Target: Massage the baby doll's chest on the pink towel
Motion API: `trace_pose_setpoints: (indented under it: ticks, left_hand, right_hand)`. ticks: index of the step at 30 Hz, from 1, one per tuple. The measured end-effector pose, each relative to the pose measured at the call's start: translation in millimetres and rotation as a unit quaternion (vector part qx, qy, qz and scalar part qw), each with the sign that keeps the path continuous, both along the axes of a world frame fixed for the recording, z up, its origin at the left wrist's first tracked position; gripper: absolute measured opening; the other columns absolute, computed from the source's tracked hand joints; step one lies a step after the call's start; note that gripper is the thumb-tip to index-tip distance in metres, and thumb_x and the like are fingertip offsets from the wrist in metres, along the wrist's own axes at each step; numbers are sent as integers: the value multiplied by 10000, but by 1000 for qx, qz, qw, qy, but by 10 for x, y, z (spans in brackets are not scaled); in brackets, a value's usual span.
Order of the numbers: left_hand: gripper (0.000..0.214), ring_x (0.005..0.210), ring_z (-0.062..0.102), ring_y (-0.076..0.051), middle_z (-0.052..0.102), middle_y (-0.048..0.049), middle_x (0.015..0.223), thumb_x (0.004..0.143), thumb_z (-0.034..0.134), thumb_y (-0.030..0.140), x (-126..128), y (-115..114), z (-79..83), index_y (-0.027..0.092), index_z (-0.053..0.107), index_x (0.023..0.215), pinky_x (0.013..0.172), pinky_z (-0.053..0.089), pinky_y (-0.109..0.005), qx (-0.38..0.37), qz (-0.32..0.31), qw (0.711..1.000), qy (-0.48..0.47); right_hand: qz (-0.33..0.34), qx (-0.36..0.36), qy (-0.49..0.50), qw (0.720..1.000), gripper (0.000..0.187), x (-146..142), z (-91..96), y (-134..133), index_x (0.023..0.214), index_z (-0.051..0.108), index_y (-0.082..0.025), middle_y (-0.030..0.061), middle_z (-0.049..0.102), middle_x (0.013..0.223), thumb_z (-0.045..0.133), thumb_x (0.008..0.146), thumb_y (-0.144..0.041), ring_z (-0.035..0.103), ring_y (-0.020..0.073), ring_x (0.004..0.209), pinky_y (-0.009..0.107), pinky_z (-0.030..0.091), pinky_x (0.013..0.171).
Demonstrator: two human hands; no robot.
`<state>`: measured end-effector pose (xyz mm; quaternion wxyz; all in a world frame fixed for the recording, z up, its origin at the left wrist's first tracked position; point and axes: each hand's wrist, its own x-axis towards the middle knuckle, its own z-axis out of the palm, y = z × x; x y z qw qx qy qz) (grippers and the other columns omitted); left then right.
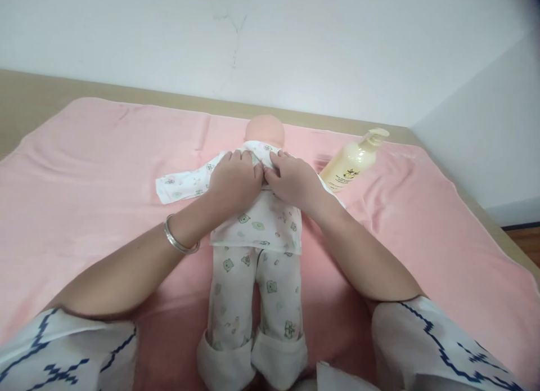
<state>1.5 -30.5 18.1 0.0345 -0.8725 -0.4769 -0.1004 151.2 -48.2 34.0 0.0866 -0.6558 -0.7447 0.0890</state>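
A baby doll (266, 127) lies on its back with its head toward the wall. It wears a white printed top (257, 228) and matching pants (234, 290) with rolled cuffs. My left hand (236, 180) and my right hand (293, 177) meet at the upper chest, fingers pinched on the top's front near the collar. What exactly sits between the fingertips is hidden by the hands. One sleeve (181, 185) stretches out flat to the left; the other shows only partly behind my right forearm.
A pink blanket (84, 211) covers most of the tabletop (37, 93). A pale yellow pump bottle (350, 163) lies tilted on the blanket, right of the doll. A white wall (169, 36) stands behind the far table edge.
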Motion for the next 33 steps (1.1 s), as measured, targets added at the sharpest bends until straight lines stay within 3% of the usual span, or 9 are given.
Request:
trace_pose_setpoints:
  ticks: [5, 10, 14, 18, 22, 24, 26, 29, 33]
  left_hand:
    - [273, 957, 639, -282, 656, -137, 922, 988, 405, 133, 25, -69, 20, 160, 639, 851, 903, 545, -446, -26, 2, 998, -59]
    - [293, 896, 621, -254, 653, -103, 883, 1000, 373, 180, -45, 249, -51, 176, 618, 838, 908, 535, -441, -86, 9, 990, -116]
    - [322, 1009, 633, -294, 703, -174, 1035, 1013, 351, 221, -58, 387, -183, 125, 658, 981, 990, 530, -491, -71, 18, 991, -108]
    - [408, 1263, 612, -372, 675, -267, 1294, 1039, 321, 220, 20, 182, -230, 71, 673, 1182, 1129, 476, -581, -39, 11, 996, -83]
    - [556, 1538, 428, -408, 477, -295, 1622, 1069, 277, 239, 98, -58, -206, -9, 488, 1519, 1251, 386, -616, -58, 40, 992, -108]
    - [517, 1530, 438, -403, 519, -272, 1588, 1049, 301, 197, 79, -28, -200, 6, 559, 1455, 1236, 406, -615, -57, 12, 994, -97]
    - [421, 1388, 556, -378, 666, -234, 1361, 1018, 330, 145, 21, 108, -209, 60, 702, 1198, 1165, 463, -594, -34, -39, 996, -73]
    - [381, 1123, 643, -335, 712, -200, 1065, 986, 338, 102, -66, 348, -250, 111, 711, 908, 1012, 534, -534, -14, -85, 996, -17]
    - [435, 1177, 631, -353, 700, -235, 1172, 1023, 273, 123, -51, 341, -287, 94, 706, 998, 1043, 516, -554, 11, -27, 999, -28]
  right_hand:
    - [-2, 47, 5, 999, 621, 111, -177, 243, 1483, 493, 85, 322, 522, 1597, 287, 1097, -356, 488, 396, 1517, 532, 396, 1271]
    - [25, 84, -63, 994, 632, -16, -234, -10, 1582, 434, 76, 325, 548, 1578, 267, 1098, -297, 535, 412, 1480, 546, 428, 1235]
    - [29, 101, -85, 991, 625, -128, -185, -177, 1603, 434, 62, 328, 522, 1605, 312, 1074, -247, 504, 410, 1526, 533, 420, 1257]
    - [-4, 63, -23, 998, 588, -45, -201, 33, 1539, 509, 15, 266, 578, 1577, 292, 1047, -222, 523, 373, 1513, 537, 452, 1240]
    - [-4, 58, -1, 998, 593, 102, -274, 254, 1492, 523, 30, 284, 567, 1573, 264, 1073, -299, 500, 394, 1526, 574, 415, 1262]
    - [23, 69, -17, 997, 599, 115, -289, 216, 1512, 506, 32, 292, 567, 1570, 251, 1080, -297, 509, 401, 1514, 588, 413, 1257]
    - [42, 75, -41, 995, 613, 70, -273, 85, 1546, 466, 65, 313, 555, 1575, 260, 1082, -279, 511, 406, 1515, 580, 408, 1265]
    - [38, 81, -57, 994, 632, -38, -208, -127, 1607, 405, 67, 319, 485, 1640, 305, 1077, -261, 453, 413, 1571, 576, 378, 1301]
    - [24, 47, -23, 998, 582, -65, -144, -93, 1573, 475, 9, 277, 507, 1638, 315, 1071, -237, 430, 375, 1594, 539, 400, 1302]
